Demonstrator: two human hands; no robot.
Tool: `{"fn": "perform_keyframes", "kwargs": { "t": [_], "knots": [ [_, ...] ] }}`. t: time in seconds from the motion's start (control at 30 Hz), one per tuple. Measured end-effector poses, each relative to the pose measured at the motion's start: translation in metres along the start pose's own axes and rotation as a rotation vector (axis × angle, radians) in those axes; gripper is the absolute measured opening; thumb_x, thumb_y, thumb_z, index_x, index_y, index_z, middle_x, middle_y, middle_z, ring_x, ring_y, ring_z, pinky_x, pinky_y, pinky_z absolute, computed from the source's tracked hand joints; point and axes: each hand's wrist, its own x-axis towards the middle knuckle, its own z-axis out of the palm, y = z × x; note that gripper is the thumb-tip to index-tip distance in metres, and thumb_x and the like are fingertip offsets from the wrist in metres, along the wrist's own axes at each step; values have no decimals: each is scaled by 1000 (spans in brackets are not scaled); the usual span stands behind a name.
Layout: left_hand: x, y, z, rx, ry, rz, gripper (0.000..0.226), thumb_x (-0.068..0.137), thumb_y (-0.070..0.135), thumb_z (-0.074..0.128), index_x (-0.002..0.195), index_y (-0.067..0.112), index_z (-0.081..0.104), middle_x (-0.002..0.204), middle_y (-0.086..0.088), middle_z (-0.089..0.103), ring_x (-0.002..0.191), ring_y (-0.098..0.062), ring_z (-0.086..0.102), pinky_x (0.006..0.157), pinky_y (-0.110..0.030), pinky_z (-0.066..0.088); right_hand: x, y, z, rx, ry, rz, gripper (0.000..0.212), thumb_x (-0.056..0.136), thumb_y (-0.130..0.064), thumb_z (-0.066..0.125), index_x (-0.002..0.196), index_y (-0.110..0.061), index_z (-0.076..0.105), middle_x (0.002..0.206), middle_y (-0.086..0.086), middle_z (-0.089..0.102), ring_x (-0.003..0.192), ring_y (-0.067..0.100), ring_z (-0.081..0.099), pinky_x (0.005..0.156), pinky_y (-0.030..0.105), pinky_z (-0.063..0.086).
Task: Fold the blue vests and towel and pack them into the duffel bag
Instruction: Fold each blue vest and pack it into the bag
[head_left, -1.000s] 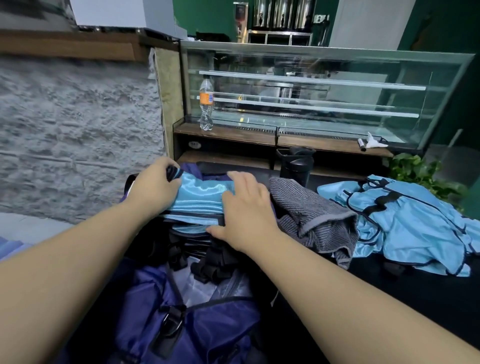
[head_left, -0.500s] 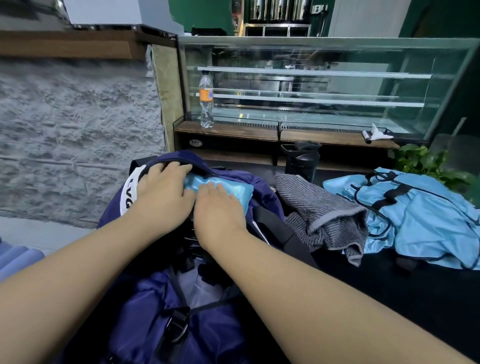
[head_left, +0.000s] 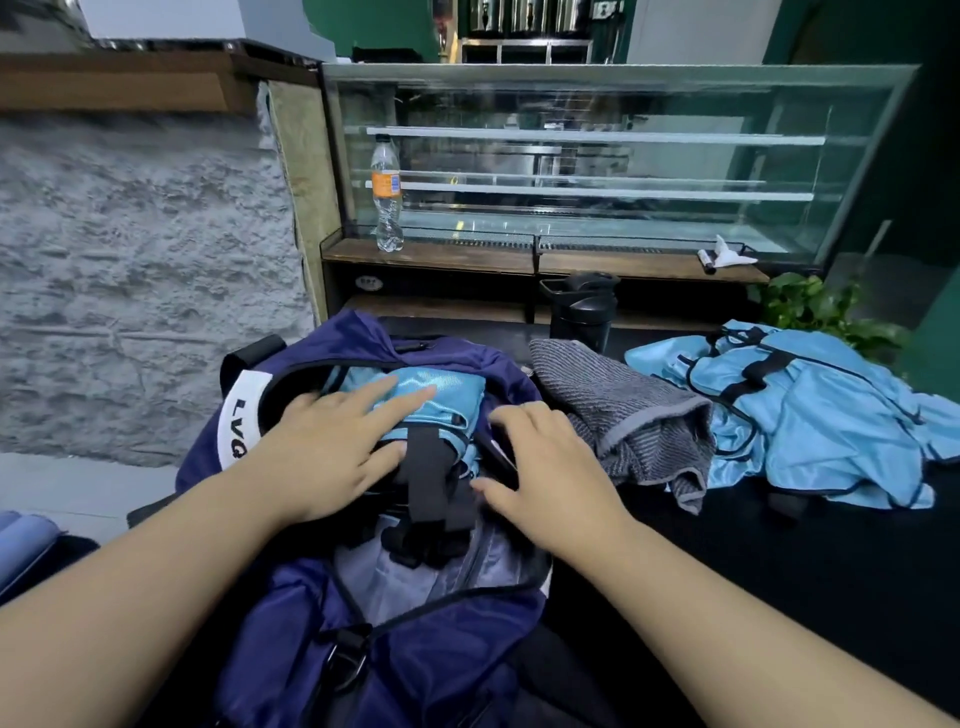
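We note a rough grey stone wall (head_left: 135, 270) at far left, a glass display case (head_left: 597, 156) behind with a plastic bottle (head_left: 387, 192) on its wooden ledge, and a dark worktop (head_left: 779, 571) in front. On the worktop, at left, stands the open purple duffel bag (head_left: 363, 649). A folded blue vest (head_left: 441, 395) lies inside its far end, with black straps (head_left: 431, 478) trailing toward us.

The left hand (head_left: 332, 452) rests flat on that vest, fingers spread and straight, pressing it down. The right hand (head_left: 545, 467) sits just beside the vest at the bag's right rim, fingers loosely bent; we see nothing pinched in it.

Further right, the grey towel (head_left: 634, 421) lies crumpled beside the bag, a black shaker cup (head_left: 582, 306) behind it. At far right a loose blue vest (head_left: 810, 410) lies unfolded, well apart from both hands.

Risks, in our judgement: the slippery vest may spring open once pressure lifts; the trailing straps could snag the zipper or crowd the opening; reaching rightward for the towel may knock the cup.
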Motion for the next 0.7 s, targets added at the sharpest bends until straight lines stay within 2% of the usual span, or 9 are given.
{"fn": "perform_keyframes", "kwargs": {
  "t": [0.03, 0.1, 0.17, 0.23, 0.37, 0.43, 0.53, 0.63, 0.7],
  "knots": [
    [-1, 0, 3, -39, 6, 25, 72, 69, 64, -9, 141, 58, -8, 158, 11, 16, 140, -15, 31, 107, -37, 30, -5, 5, 1, -25, -15, 80, 36, 90, -39, 58, 119, -20, 46, 121, 0, 49, 115, 23, 48, 92, 37, 41],
    [-2, 0, 4, -98, 12, 60, 64, 73, 63, -4, 137, 61, -1, 156, 16, 22, 140, -14, 31, 107, -37, 32, -6, 9, 0, 62, 22, 229, 19, 94, -34, 53, 97, -16, 53, 107, 6, 61, 103, 30, 57, 82, 36, 45],
    [-3, -3, 5, -115, 9, 70, 68, 72, 62, -3, 139, 62, 10, 154, 20, 23, 142, -10, 27, 108, -32, 27, 0, 11, -5, 208, 101, 323, 25, 95, -31, 52, 76, -14, 50, 94, 10, 65, 93, 32, 60, 76, 34, 44],
    [-4, -6, 7, -83, -21, 78, 68, 69, 63, -3, 136, 61, 10, 154, 21, 21, 143, -8, 23, 110, -28, 23, 9, 12, -13, 332, 184, 367, 33, 94, -26, 50, 64, -16, 40, 80, 8, 60, 84, 31, 57, 69, 33, 41],
    [-4, -9, 9, -19, -130, 114, 61, 66, 75, 11, 123, 74, -11, 157, 17, 15, 146, -16, 17, 113, -37, 24, 17, 8, -33, 509, 303, 421, 39, 90, -20, 50, 56, -15, 31, 58, 1, 44, 65, 24, 44, 58, 33, 33],
    [-5, -7, 8, 88, -205, 110, 85, 64, 85, 32, 124, 67, -25, 159, 16, 1, 147, -20, 9, 113, -42, 23, 17, 3, -39, 563, 346, 414, 39, 90, -21, 51, 56, -16, 32, 55, -1, 42, 62, 22, 42, 60, 33, 34],
    [0, 1, 7, 251, -212, 72, 106, 74, 73, 57, 121, 56, -37, 159, 14, -10, 148, -24, 3, 112, -46, 25, 11, -3, -44, 558, 395, 358, 35, 91, -28, 52, 61, -16, 40, 59, -4, 48, 66, 20, 47, 61, 32, 36],
    [10, 5, 4, 261, -181, 46, 110, 79, 61, 63, 110, 58, -44, 160, 12, -7, 147, -27, 6, 111, -48, 28, 3, -11, -48, 518, 409, 286, 32, 90, -30, 54, 63, -17, 43, 63, -4, 52, 70, 22, 53, 66, 35, 41],
    [19, 6, 6, 247, -165, 19, 108, 84, 54, 61, 115, 58, -42, 160, 11, -3, 147, -28, 9, 109, -50, 30, -4, -15, -46, 438, 316, 250, 29, 89, -30, 53, 65, -20, 42, 68, -3, 55, 73, 24, 55, 66, 36, 43]
  ]
}}
